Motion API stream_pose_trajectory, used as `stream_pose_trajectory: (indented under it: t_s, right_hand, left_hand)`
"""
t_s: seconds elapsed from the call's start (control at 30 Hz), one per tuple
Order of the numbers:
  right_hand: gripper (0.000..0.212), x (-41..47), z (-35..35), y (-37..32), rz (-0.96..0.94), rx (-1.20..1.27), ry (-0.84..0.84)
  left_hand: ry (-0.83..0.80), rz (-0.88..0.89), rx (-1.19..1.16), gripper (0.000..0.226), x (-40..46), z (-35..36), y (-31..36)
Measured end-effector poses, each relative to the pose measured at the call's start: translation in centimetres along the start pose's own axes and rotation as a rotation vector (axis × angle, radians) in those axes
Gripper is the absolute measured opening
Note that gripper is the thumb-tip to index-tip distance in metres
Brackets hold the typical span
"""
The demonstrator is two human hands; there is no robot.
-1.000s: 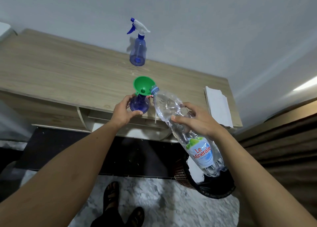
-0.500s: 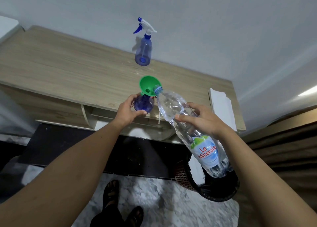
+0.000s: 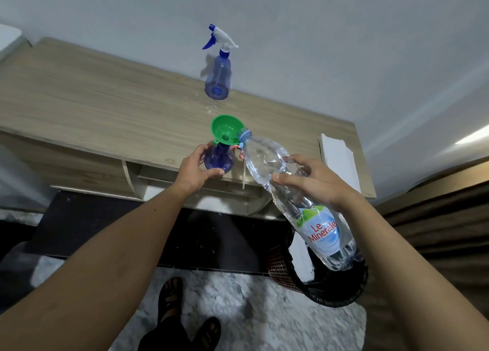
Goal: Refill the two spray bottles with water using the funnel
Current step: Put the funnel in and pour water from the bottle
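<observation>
I am standing at a wooden desk (image 3: 105, 107), looking down at my two bare arms reaching forward. On the left, my left hand (image 3: 194, 169) is curling around the round base of an open blue bottle (image 3: 219, 158) near the desk's front edge, steadying it upright. A green funnel (image 3: 227, 129) is sitting in that bottle's neck, its wide mouth facing up. Just right of the funnel, the blue-ringed mouth of a clear water bottle (image 3: 291, 189) is touching the funnel's rim. My right hand (image 3: 315, 181) is gripping that water bottle around its middle, fingers wrapped over it, holding it tilted with the mouth down toward the funnel and the labelled end raised toward me. I cannot see a stream of water or tell how full the blue bottle is. Farther back on the desk, well apart from my hands, a second spray bottle (image 3: 218, 81) is standing upright by the wall with its white and blue trigger head on. At the desk's right end, a white stack of paper (image 3: 338, 160) is lying flat. I judge the task to be partway: the first bottle is being filled or about to be, and the second, still capped, looks untouched. A dark basket (image 3: 330, 292) is sitting on the floor below my right arm.
</observation>
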State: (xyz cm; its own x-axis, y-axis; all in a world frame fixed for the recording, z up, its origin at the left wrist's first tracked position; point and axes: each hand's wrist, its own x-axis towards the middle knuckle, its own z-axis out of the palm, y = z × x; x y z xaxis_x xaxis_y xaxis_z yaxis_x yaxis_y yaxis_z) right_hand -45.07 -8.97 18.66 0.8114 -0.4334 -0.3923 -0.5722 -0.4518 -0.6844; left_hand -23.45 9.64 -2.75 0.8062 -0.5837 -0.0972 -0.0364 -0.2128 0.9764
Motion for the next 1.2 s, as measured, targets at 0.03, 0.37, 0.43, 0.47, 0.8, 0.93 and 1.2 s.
stream_pose_trajectory:
  t_s: [0.03,0.37,0.43,0.47,0.8,0.93,1.2]
  right_hand:
    - [0.047,-0.1,0.1,-0.1,-0.006,0.006,-0.003]
    - [0.054,0.3,0.7,0.3,-0.019,-0.020,0.005]
    - [0.055,0.3,0.7,0.3,-0.025,-0.023,0.000]
    - [0.057,0.3,0.7,0.4,-0.026,-0.024,0.001]
    - [0.068,0.3,1.2,0.5,-0.123,0.019,0.080]
    - [0.076,0.7,1.6,1.3,-0.191,0.078,0.175]
    - [0.092,2.7,1.5,3.2,-0.245,0.168,0.454]
  left_hand:
    - [0.001,-0.004,0.002,0.097,0.0,0.0,0.0]
    - [-0.007,-0.016,-0.011,0.096,-0.1,-0.1,0.1]
    - [-0.011,-0.018,-0.010,0.096,-0.1,-0.1,0.1]
    - [-0.011,-0.018,-0.011,0.097,-0.1,-0.1,0.1]
    - [0.002,-0.022,-0.003,0.095,-0.1,-0.1,0.3]
    - [0.000,-0.026,0.003,0.095,-0.3,-0.1,0.6]
    - [0.000,-0.023,0.027,0.093,-0.4,-0.2,0.8]
